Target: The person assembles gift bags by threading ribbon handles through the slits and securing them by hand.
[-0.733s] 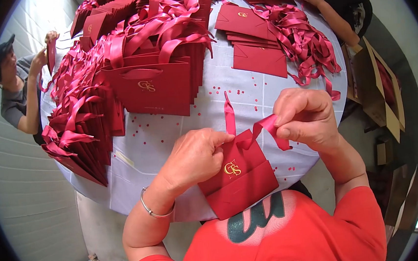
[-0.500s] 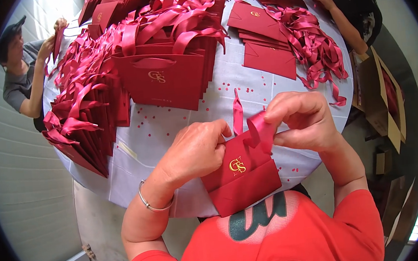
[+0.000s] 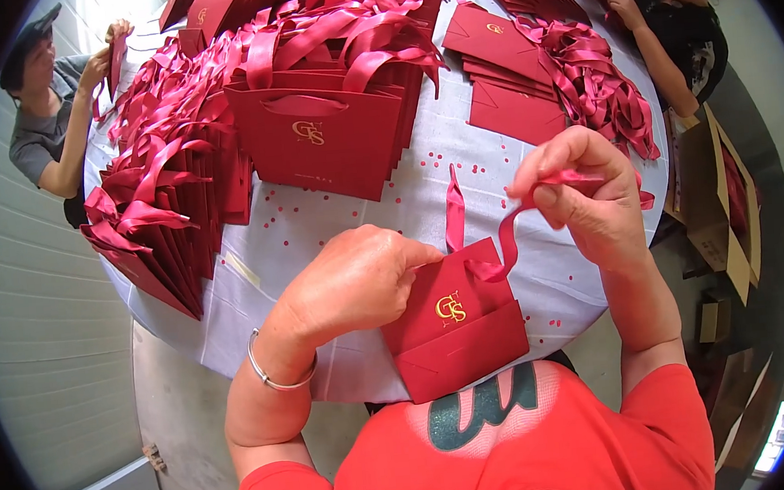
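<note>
A flat, dark red paper gift bag [image 3: 460,346] with a gold emblem and a folded-up bottom lies at the near table edge, against my shirt. My left hand [image 3: 349,281] is closed on the bag's upper left edge, index finger along its top; the fingertips behind the paper are hidden. A loose pink-red satin ribbon [image 3: 508,243] comes out of the bag's front near the top. Its upper part is pinched in my right hand [image 3: 591,194], raised right of the bag. Another piece of ribbon [image 3: 455,211] stretches away from the bag's top edge on the cloth.
Ribbon-handled red bags [image 3: 315,145] stand packed at the left and far side of the white-clothed table [image 3: 317,232]. Flat bags [image 3: 515,111] and a heap of ribbons [image 3: 592,91] lie far right. Small red paper dots are scattered about. A cardboard box [image 3: 719,192] stands right; two people work across.
My right hand has moved up and to the right, drawing the ribbon out from the bag into a longer curve. The left hand stays at the bag's upper edge.
</note>
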Tool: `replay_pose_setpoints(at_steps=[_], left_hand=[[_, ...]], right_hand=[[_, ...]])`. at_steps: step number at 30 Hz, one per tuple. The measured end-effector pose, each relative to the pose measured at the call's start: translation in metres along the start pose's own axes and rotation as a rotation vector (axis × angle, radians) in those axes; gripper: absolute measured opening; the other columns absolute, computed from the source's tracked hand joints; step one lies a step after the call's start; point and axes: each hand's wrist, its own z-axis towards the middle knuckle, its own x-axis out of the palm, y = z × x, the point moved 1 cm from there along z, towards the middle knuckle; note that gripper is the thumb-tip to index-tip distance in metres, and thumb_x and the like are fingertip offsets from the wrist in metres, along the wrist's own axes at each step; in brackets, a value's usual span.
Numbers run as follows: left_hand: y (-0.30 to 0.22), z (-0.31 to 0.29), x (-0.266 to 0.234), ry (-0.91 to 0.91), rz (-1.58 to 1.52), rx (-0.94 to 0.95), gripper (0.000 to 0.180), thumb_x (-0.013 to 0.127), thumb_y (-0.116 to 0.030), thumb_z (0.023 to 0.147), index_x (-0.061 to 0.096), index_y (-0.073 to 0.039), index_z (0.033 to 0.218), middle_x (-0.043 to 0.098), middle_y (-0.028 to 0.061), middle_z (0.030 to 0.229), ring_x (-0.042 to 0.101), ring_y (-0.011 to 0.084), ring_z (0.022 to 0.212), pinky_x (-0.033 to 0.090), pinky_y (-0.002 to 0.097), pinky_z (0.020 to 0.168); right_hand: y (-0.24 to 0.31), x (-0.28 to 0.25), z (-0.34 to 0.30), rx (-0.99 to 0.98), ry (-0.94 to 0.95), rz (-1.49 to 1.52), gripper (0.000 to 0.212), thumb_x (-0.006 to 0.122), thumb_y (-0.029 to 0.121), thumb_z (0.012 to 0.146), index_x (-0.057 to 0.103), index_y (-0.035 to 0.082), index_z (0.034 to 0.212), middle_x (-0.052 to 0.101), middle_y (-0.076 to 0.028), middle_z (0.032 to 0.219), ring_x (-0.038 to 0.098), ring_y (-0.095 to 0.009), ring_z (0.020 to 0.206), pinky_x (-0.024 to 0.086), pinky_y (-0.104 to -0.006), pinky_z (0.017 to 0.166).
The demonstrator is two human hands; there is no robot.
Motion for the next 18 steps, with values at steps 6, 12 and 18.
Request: replay_pose_setpoints(at_steps=[6, 12, 18], left_hand=[[0.001, 0.004, -0.011, 0.117, -0.446, -0.225, 0.022, 0.051, 0.004, 0.086, 0.067, 0.008, 0.101, 0.069, 0.0151, 0.069, 0.071, 0.0181, 0.061, 0.056, 0.031, 0.057], [0.002, 0.006, -0.016, 0.238, -0.648, -0.342, 0.02, 0.05, 0.003, 0.088, 0.067, 0.006, 0.099, 0.068, 0.0082, 0.069, 0.07, 0.015, 0.061, 0.054, 0.0261, 0.053], [0.01, 0.004, -0.024, 0.339, -0.649, -0.343, 0.022, 0.052, 0.001, 0.086, 0.069, 0.004, 0.099, 0.068, 0.0075, 0.071, 0.069, 0.0134, 0.06, 0.052, 0.026, 0.052]], right_hand=[[-0.019, 0.022, -0.004, 0.344, 0.127, -0.247, 0.005, 0.064, 0.002, 0.094, 0.067, -0.002, 0.096, 0.063, -0.001, 0.084, 0.059, -0.004, 0.074, 0.045, -0.0208, 0.059], [-0.059, 0.035, -0.004, -0.073, 0.224, -0.589, 0.01, 0.074, 0.009, 0.086, 0.069, 0.001, 0.088, 0.067, -0.012, 0.079, 0.067, -0.024, 0.069, 0.052, -0.0316, 0.06], [-0.053, 0.028, -0.007, 0.068, 0.275, -0.681, 0.008, 0.075, 0.006, 0.086, 0.069, 0.0, 0.088, 0.068, -0.007, 0.078, 0.065, -0.015, 0.069, 0.051, -0.0281, 0.061]])
